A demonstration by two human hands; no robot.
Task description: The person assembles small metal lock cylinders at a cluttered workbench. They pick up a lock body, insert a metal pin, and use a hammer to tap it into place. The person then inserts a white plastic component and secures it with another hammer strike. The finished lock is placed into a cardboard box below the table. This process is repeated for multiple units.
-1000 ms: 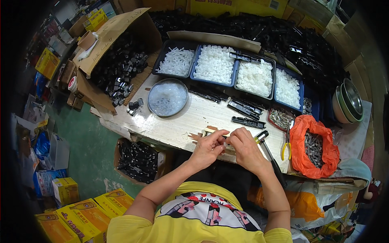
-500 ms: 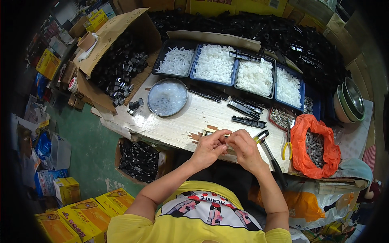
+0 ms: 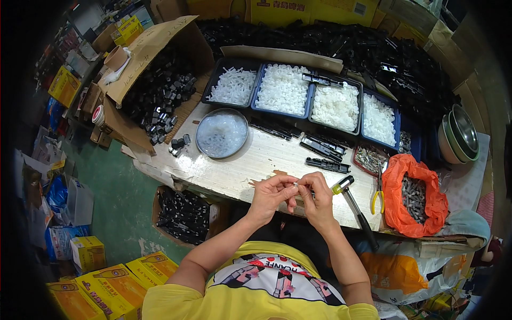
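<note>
At the front edge of the workbench [image 3: 224, 178], my two hands meet fingertip to fingertip. My left hand [image 3: 272, 198] is closed in a pinch on a small white piece [image 3: 295, 184], which is mostly hidden by the fingers. My right hand [image 3: 319, 200] is also pinched closed at the same spot; whatever lies in its fingertips is too small to make out. Just right of it lies a hammer [image 3: 356, 205] with a yellowish head and a black grip. Beyond the hands rest several black slotted parts [image 3: 326, 164].
Trays of white plastic pieces [image 3: 281, 88] line the back, before a heap of black parts [image 3: 320, 40]. A round dish [image 3: 221, 133] and a carton of black pieces [image 3: 160, 96] stand left. Pliers [image 3: 378, 198] and an orange bag of grey parts [image 3: 392, 205] sit right.
Both hands have come slightly lower, toward my body, fingertips still together. A white piece now shows between them. The right hand has shifted a little left.
</note>
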